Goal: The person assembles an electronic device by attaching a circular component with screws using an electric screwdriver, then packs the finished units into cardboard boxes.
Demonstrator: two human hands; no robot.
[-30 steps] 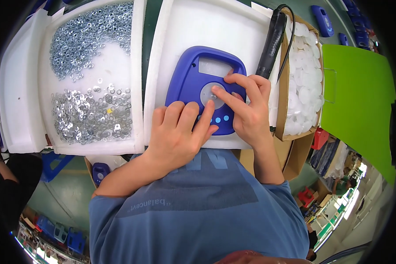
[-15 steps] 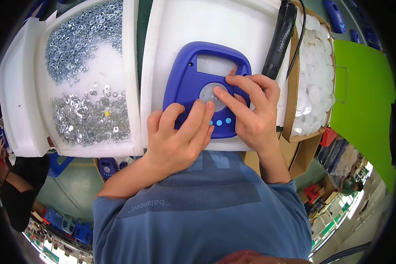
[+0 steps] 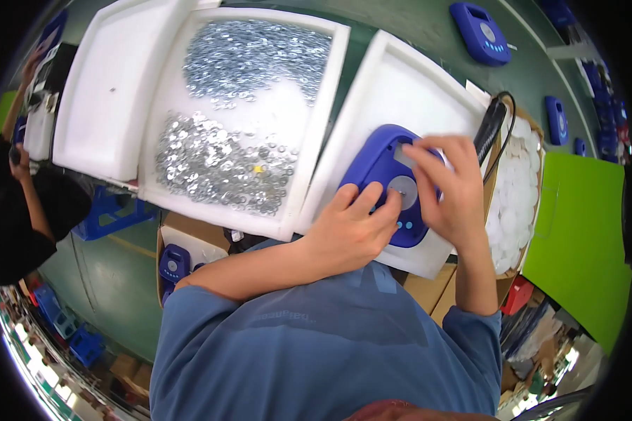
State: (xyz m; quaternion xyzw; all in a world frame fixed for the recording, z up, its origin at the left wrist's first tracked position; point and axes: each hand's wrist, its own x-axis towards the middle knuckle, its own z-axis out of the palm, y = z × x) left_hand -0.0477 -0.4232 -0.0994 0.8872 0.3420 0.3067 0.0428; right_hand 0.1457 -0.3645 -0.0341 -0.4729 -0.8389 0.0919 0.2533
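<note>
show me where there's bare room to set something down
Work tray: bare between the blue case and the far wall. Far-left tray: bare but for a dark speck. Washer tray: a gap between its two heaps. Crowded: around the case, with the left hand and right hand there, and among the white discs.

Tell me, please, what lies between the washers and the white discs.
In the head view: a white tray with the blue case, the left hand and right hand at it, and a black tool nearest the discs.

We're in a factory workshop: washers (image 3: 260,59) heaped at eleven o'clock, co-worker (image 3: 35,207) at nine, blue casing (image 3: 476,43) past one.
</note>
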